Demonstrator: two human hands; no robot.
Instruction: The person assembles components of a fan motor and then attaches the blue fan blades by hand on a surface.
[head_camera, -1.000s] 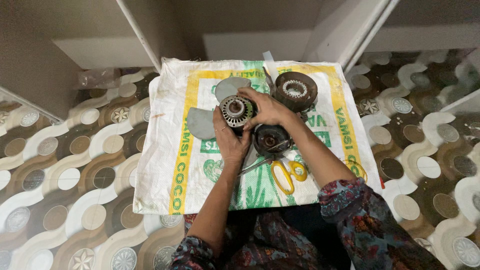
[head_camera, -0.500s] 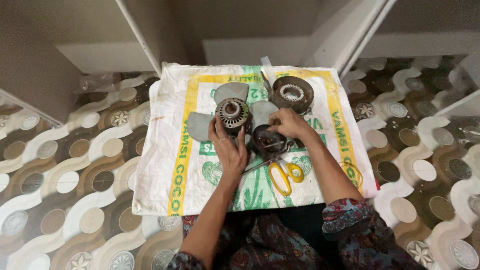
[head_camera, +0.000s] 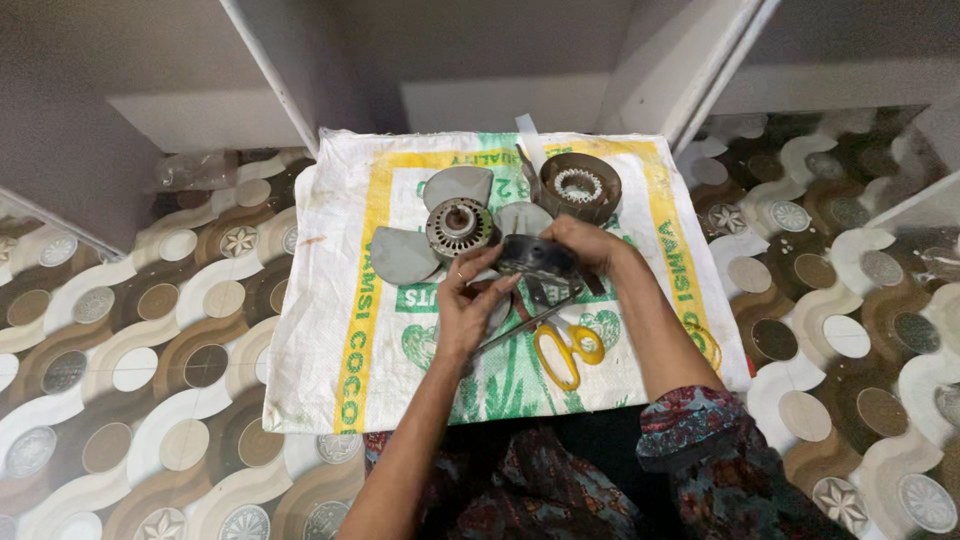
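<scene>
We see both hands meeting over a woven plastic sack (head_camera: 330, 330) that is spread flat on the patterned floor (head_camera: 120, 350). The left hand (head_camera: 468, 312) and the right hand (head_camera: 585, 245) together hold a dark, round metal part (head_camera: 535, 258), which looks like a motor housing. The left hand pinches its near-left edge with thumb and fingertips, and the right hand is curled over its far-right side, fingers closed on the rim. The part is lifted a little above the sack, about in the middle of it, but we cannot tell if its lower edge touches the cloth.

Just beside the left hand, on the far-left, lies a grey fan blade piece (head_camera: 405, 255) with three broad blades, and on its hub sits a round motor core (head_camera: 460, 226) with copper-coloured windings (the windings are small in the view, so we see no detail). Behind the right hand stands a brown round cover (head_camera: 580, 187) with a ring of light teeth inside. Near the person, under the hands, lie scissors with yellow handles (head_camera: 565, 350), the blades pointing left. A thin white strip (head_camera: 531, 145) lies at the far edge of the sack.
</scene>
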